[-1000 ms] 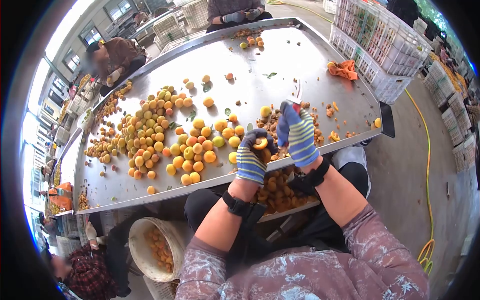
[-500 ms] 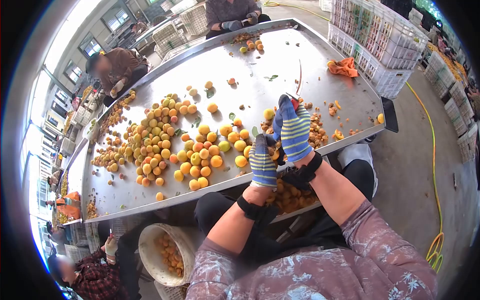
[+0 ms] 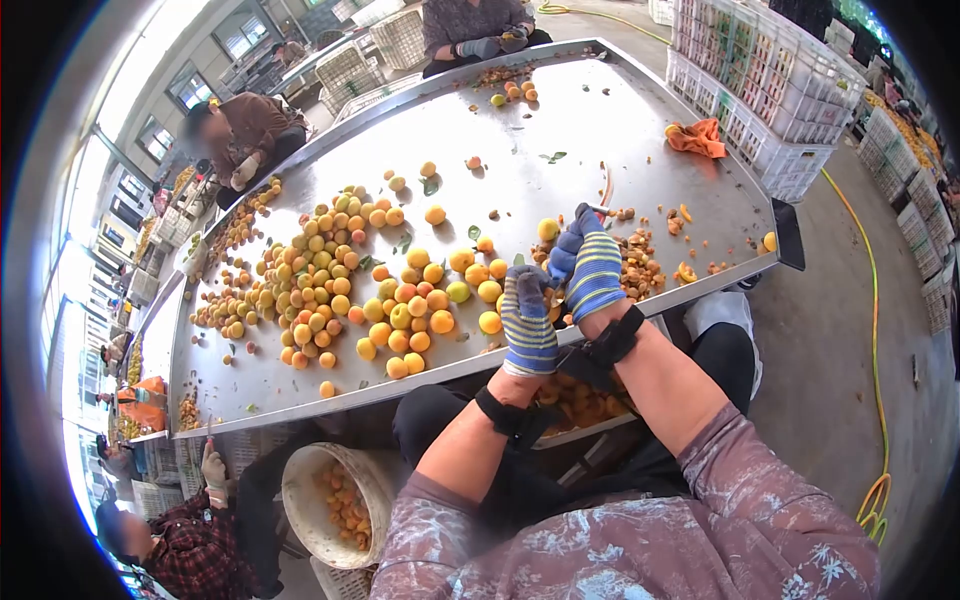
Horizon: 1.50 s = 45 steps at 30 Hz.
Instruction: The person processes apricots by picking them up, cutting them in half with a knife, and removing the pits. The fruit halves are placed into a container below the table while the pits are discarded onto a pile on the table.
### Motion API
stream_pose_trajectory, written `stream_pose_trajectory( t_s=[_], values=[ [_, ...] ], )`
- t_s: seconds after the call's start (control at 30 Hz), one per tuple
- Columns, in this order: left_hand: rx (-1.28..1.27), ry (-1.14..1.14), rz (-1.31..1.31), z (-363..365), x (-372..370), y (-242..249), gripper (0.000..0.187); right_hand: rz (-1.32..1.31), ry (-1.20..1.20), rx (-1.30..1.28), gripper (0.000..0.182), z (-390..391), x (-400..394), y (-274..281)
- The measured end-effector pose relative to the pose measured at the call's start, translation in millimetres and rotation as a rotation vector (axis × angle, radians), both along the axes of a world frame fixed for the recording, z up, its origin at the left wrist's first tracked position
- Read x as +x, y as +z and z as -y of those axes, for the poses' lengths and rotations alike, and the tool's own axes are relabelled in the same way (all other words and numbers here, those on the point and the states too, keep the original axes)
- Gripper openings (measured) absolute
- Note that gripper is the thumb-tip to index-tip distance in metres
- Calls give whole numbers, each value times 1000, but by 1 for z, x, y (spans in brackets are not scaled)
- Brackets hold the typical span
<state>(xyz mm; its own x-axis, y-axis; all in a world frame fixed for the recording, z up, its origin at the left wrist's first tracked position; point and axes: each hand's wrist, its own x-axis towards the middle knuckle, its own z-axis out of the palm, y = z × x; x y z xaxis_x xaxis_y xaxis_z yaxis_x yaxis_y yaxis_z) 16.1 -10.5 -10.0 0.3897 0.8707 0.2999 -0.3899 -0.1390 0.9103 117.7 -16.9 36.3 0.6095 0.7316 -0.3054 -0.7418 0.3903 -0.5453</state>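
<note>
My left hand (image 3: 529, 322), in a striped blue and yellow glove, is closed at the near table edge; what it holds is hidden by the fingers. Beside it, my right hand (image 3: 588, 262) in a matching glove is wrapped round a small knife (image 3: 601, 209) with a thin curved blade. Many whole apricots (image 3: 405, 310) lie to the left of my hands. A heap of pits and scraps (image 3: 640, 268) is just to the right. Below my hands, under the table edge, are halved apricots (image 3: 580, 405).
The metal table (image 3: 560, 110) has raised rims. A white bucket (image 3: 300, 500) with apricot pieces stands below left. An orange cloth (image 3: 697, 138) lies far right, near stacked white crates (image 3: 760, 75). Three co-workers sit around, one at the far edge, two at left.
My right hand has lowered slightly and the knife blade has tilted. The whole view has shifted a little. The lower-left co-worker's gloved hand has moved up towards the table.
</note>
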Motion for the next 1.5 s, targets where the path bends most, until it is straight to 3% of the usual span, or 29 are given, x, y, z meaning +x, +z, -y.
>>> stream_pose_trajectory(
  t_s=[0.07,0.23,0.37,0.4,0.53,0.87,1.0,1.27,1.4,1.47,1.5],
  values=[
    [6,0,-25,0,1,-5,34,-76,-33,-96,40,-1,-1,-1],
    [13,6,-85,3,1,-7,34,-125,-20,-28,39,11,-3,-3],
    [-56,-7,-135,9,9,-1,42,523,-188,-46,36,16,-10,6],
    [-77,0,-132,11,10,-1,45,521,-195,-50,36,16,-7,4],
    [-36,62,-154,5,13,-11,49,309,-117,54,35,16,-5,14],
    [240,21,-175,-1,-5,-9,35,-154,-10,-98,37,-1,2,-4],
    [208,8,-183,1,-5,-11,35,-216,-64,-179,35,1,1,-7],
    [324,-63,-62,4,1,-26,31,-408,-64,-26,33,10,4,-13],
    [361,13,14,-9,9,-32,31,-318,-57,-27,32,7,4,-5],
    [-297,-144,145,-14,7,-7,37,-331,-25,52,32,4,10,-10],
    [-437,-121,156,-7,5,10,40,-296,65,124,32,4,15,-12]
  ],
)
